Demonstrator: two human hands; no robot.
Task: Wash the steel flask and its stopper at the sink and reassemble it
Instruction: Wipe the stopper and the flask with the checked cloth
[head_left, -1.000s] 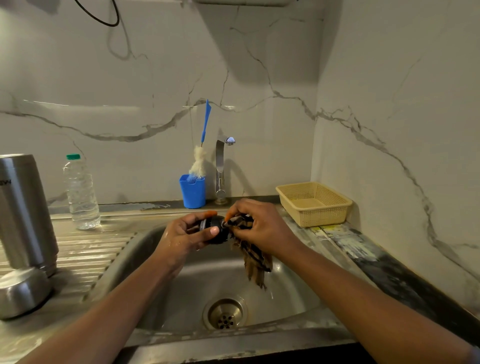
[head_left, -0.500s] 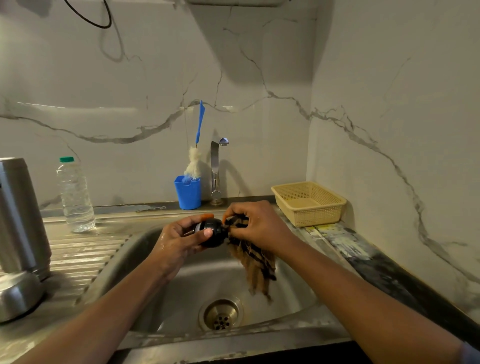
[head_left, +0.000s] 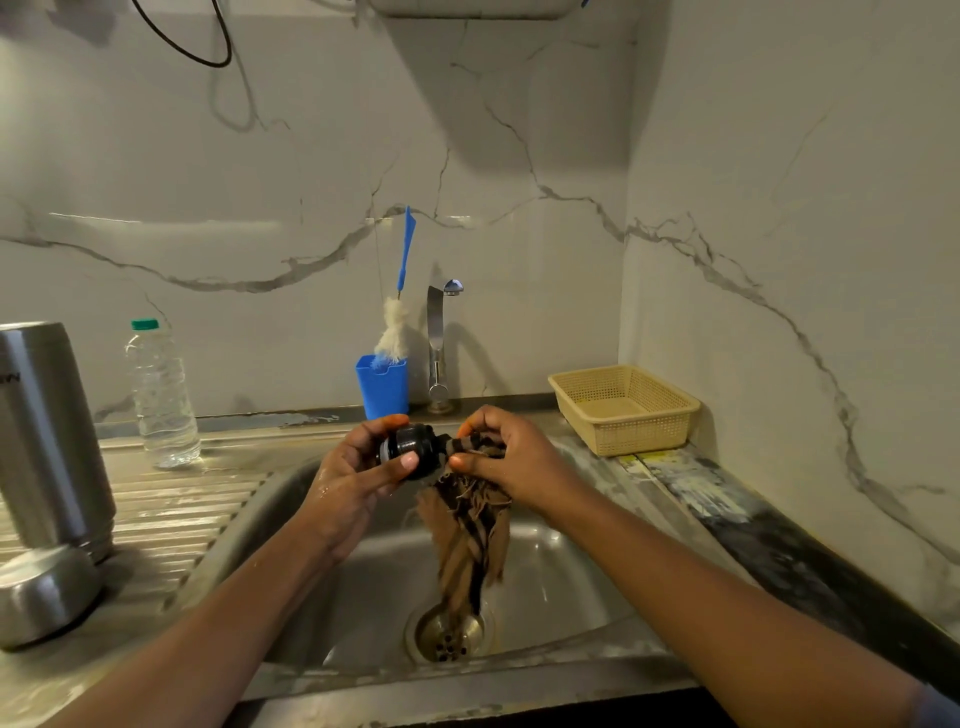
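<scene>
From the head camera, both hands meet over the steel sink (head_left: 571, 587). The left hand (head_left: 353, 478) grips the black stopper (head_left: 413, 449) on its side, thumb across the near face and fingers curled over the top. The right hand (head_left: 514, 457) pinches a brown striped cloth (head_left: 470, 525) against the stopper's right end; the rest of the cloth hangs down toward the drain (head_left: 449, 631).

The steel flask (head_left: 47, 436) stands upright at the far left on the ribbed worktop (head_left: 156, 504), well apart from the hands, with a rounded steel cap (head_left: 41, 597) lying just in front of it. Farther back stands a clear water bottle (head_left: 162, 395). Against the far wall, a blue cup (head_left: 383, 387) holds a bottle brush (head_left: 400, 312) just left of the tap (head_left: 439, 343). A beige basket (head_left: 623, 410) sits in the far right corner.
</scene>
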